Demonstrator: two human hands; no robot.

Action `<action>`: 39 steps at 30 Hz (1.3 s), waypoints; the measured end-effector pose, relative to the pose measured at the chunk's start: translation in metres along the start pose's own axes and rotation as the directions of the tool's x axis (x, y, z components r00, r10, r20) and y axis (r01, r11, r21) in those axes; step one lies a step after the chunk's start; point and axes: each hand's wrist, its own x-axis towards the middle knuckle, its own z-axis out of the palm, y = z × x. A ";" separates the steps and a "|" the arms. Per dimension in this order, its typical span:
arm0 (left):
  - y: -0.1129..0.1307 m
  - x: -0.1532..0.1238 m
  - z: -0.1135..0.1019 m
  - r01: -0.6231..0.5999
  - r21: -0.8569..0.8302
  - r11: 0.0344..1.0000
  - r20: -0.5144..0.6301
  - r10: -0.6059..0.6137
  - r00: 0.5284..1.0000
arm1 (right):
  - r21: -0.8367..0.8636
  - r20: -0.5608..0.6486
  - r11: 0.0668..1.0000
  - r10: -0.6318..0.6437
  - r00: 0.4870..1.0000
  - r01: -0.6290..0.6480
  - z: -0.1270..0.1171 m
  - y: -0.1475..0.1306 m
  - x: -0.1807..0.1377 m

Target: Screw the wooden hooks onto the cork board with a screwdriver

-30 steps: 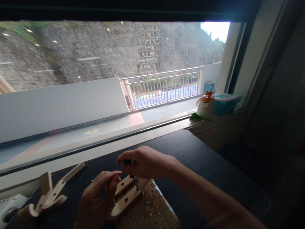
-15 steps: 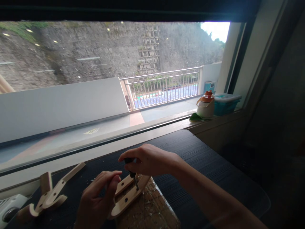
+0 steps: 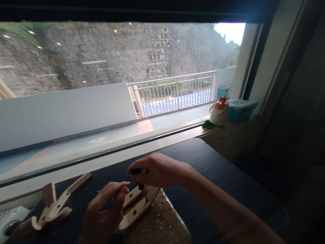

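My right hand (image 3: 159, 171) is closed around the dark handle of a screwdriver (image 3: 141, 184). Its shaft points down, and the tip meets a hole in a pale wooden piece (image 3: 141, 209) with rounded ends and dark holes. This piece lies on a brown, tape-wrapped block (image 3: 165, 220). Beside it on the block is a second wooden strip (image 3: 133, 196), also with a dark hole. My left hand (image 3: 103, 208) is at the left of the wooden pieces, thumb and forefinger pressed together. Whatever its fingers may hold is hidden.
Wooden hook-shaped pieces (image 3: 57, 208) lie at the left of the dark table (image 3: 203, 176). A white device (image 3: 12, 218) stands at the lower left corner. A bottle with an orange lid (image 3: 219, 113) and a teal lidded box (image 3: 241, 111) stand on the windowsill.
My right hand and the screwdriver handle have shifted very slightly, with the tip still at the same hole. My left hand and the wooden pieces look the same.
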 end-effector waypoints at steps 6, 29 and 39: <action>0.007 0.003 -0.002 -0.002 0.014 1.000 -0.012 0.002 1.000 | -0.005 0.001 1.000 0.003 1.000 -0.003 0.000 -0.002 0.000; -0.002 0.000 -0.001 0.009 0.025 1.000 0.004 -0.009 1.000 | -0.023 -0.008 0.997 -0.069 0.998 0.069 0.004 -0.003 0.001; -0.001 0.000 -0.001 0.009 0.056 0.998 -0.006 -0.009 1.000 | 0.009 -0.003 0.998 -0.056 0.998 0.056 0.006 -0.006 0.002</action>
